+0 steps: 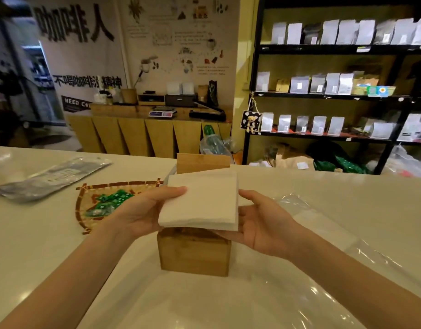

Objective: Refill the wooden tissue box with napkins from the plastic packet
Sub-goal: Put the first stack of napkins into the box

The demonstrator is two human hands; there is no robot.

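While both hands hold the napkins [201,201] just above the box [194,251], left hand [143,211] gripping the left edge, right hand [261,223] cupping under the right, I'd square the stack with the opening, then lower it level so corners don't snag.

Two hands, left [143,210] and right [259,222]; one napkin stack [202,200]; two wooden boxes, near [194,252] and far [203,162]; one bamboo tray [86,198].
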